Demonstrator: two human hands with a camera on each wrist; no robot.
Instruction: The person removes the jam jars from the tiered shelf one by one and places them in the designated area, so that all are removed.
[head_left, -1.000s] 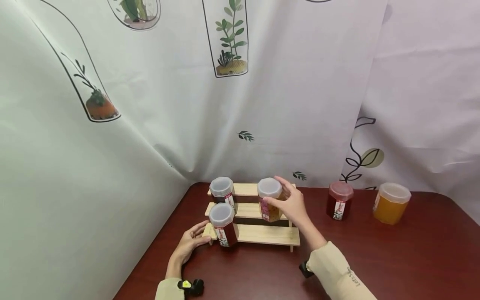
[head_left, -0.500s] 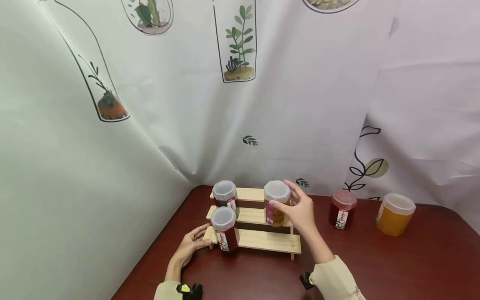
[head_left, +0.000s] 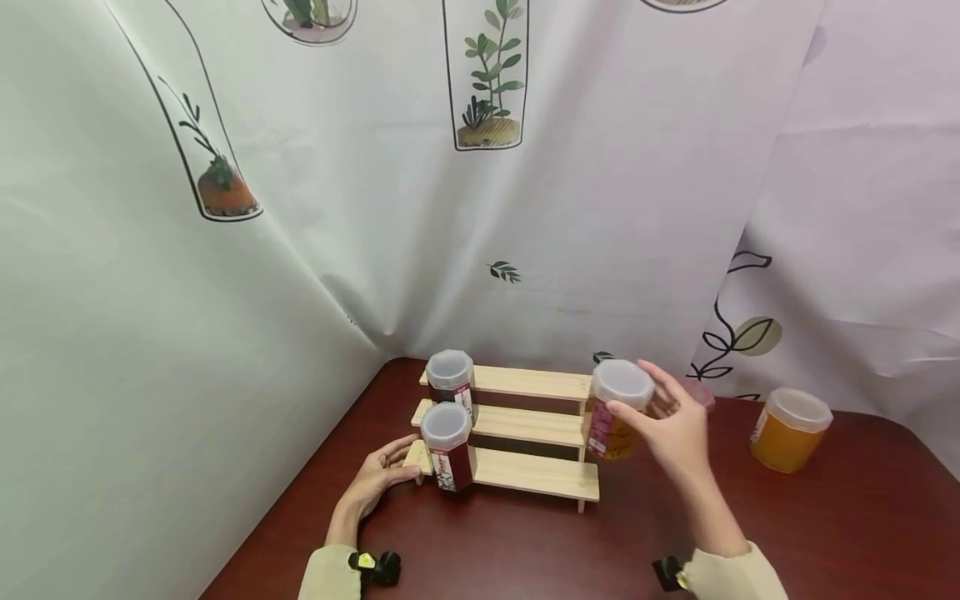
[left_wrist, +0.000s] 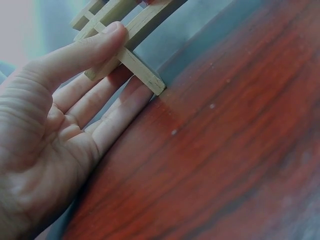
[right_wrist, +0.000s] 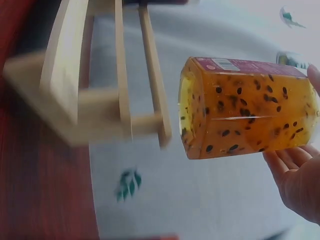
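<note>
My right hand (head_left: 675, 425) grips a jar of orange jelly with dark seeds (head_left: 618, 408) near its white lid, off the right end of the three-step wooden shelf (head_left: 532, 471). In the right wrist view the seeded jar (right_wrist: 250, 110) is held apart from the slats. My left hand (head_left: 378, 479) holds the left end of the lowest step. There the thumb (left_wrist: 107, 37) presses the slat from above, while the fingers reach beneath, beside a leg. Two dark red jars stand at the shelf's left, one jar (head_left: 450, 446) on the lowest step, another jar (head_left: 450, 379) higher up.
A yellow jar (head_left: 789, 429) stands on the dark red table (head_left: 862, 500) at the right. Partly hidden behind my right hand is a red-lidded jar (head_left: 699, 392). Printed cloth (head_left: 600, 208) hangs close behind the shelf.
My right hand has carried the seeded jar rightward, from over the shelf's right part to beyond its end. The left hand keeps its hold on the shelf. The head view has shifted slightly.
</note>
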